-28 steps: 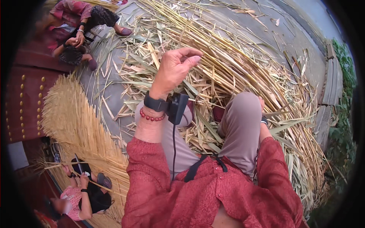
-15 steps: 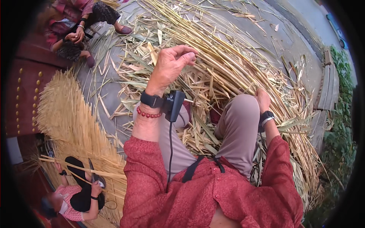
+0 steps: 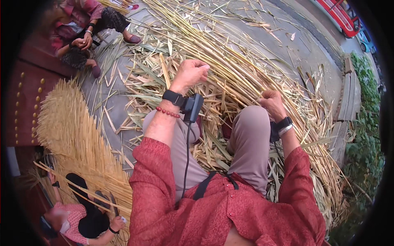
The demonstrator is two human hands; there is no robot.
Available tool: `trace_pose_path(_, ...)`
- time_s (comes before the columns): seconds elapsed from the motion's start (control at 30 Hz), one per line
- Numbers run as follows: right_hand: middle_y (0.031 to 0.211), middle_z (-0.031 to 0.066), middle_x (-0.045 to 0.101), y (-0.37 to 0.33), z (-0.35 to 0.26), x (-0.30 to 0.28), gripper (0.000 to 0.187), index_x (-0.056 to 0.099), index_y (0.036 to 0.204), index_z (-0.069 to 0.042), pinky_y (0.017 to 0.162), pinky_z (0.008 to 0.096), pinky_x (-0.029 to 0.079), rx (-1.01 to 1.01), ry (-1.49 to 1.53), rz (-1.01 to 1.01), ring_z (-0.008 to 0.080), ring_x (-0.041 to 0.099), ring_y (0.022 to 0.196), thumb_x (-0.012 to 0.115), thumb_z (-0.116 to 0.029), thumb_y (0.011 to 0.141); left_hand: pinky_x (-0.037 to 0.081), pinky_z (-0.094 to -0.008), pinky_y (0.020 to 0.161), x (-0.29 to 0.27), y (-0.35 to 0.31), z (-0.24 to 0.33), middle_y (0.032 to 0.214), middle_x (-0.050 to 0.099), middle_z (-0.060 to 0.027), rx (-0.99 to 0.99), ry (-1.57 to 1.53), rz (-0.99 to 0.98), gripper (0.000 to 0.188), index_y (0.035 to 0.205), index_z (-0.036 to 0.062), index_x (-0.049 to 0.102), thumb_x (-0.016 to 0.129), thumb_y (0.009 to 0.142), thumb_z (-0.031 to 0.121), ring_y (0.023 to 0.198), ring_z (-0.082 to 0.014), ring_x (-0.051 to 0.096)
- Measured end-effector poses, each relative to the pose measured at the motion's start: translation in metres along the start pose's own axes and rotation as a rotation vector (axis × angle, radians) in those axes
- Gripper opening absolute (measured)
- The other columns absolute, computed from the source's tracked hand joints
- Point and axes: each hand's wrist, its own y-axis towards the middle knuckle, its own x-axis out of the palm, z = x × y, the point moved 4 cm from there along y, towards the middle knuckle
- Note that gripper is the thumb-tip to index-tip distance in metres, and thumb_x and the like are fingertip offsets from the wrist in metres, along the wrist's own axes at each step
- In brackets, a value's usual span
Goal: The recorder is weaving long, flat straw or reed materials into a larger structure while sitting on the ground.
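Outdoors, grey ground (image 3: 304,50) lies under scattered dry leaves (image 3: 150,78), and a pile of long yellow stalks (image 3: 242,76) crosses from upper centre to lower right. The left hand (image 3: 190,75), above the centre, has its fingers curled almost together over the pile; I cannot tell whether they pinch a stalk. The right hand (image 3: 273,103), right of centre, is bent inward at the stalks, its hold also unclear. Planks (image 3: 344,98) border the right side, a straw mat (image 3: 78,123) the left; toward upper right, litter becomes thinner.
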Motion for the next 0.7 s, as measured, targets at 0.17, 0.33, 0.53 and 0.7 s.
trace_pose_path(0.17, 0.052, -0.0009, 0.048, 0.001, -0.011, -0.002, 0.019, 0.057, 0.064, 0.0, 0.044, 0.0225, 0.035, 0.042, 0.121, -0.082, 0.0071, 0.044, 0.045, 0.059, -0.013, 0.077, 0.047, -0.0205, 0.047, 0.023, 0.004, -0.006, 0.073, 0.063, -0.0055, -0.076, -0.013, -0.056, 0.025, 0.093, -0.0019, 0.063, 0.061, 0.079, 0.019, 0.058, -0.0106, 0.062)
trace_pose_path(0.33, 0.054, 0.0003, 0.05, 0.007, -0.013, -0.004, 0.021, 0.059, 0.068, 0.001, 0.045, 0.0218, 0.035, 0.018, 0.184, -0.108, 0.0065, 0.045, 0.048, 0.055, -0.016, 0.081, 0.046, -0.0209, 0.046, 0.035, 0.008, -0.001, 0.075, 0.063, -0.0055, -0.079, -0.024, -0.093, 0.028, 0.097, -0.0019, 0.062, 0.061, 0.079, 0.019, 0.057, -0.0104, 0.061)
trace_pose_path(0.53, 0.052, -0.0043, 0.043, 0.01, -0.037, -0.002, 0.021, 0.055, 0.063, -0.003, 0.044, 0.0216, 0.029, 0.045, 0.152, -0.139, 0.0049, 0.037, 0.046, 0.061, -0.016, 0.078, 0.048, -0.0233, 0.049, 0.05, 0.015, -0.002, 0.083, 0.063, -0.0088, -0.111, -0.052, -0.118, 0.031, 0.102, -0.0028, 0.059, 0.059, 0.082, 0.02, 0.064, -0.014, 0.063)
trace_pose_path(0.7, 0.057, -0.0033, 0.043, 0.007, -0.036, 0.001, 0.015, 0.055, 0.067, 0.0, 0.047, 0.0221, 0.031, -0.101, 0.059, -0.126, 0.0063, 0.038, 0.051, 0.064, -0.011, 0.071, 0.051, -0.0294, 0.061, 0.057, 0.017, 0.003, 0.092, 0.061, -0.0129, -0.207, -0.29, -0.106, 0.03, 0.1, -0.0035, 0.054, 0.055, 0.087, 0.023, 0.075, -0.0188, 0.063)
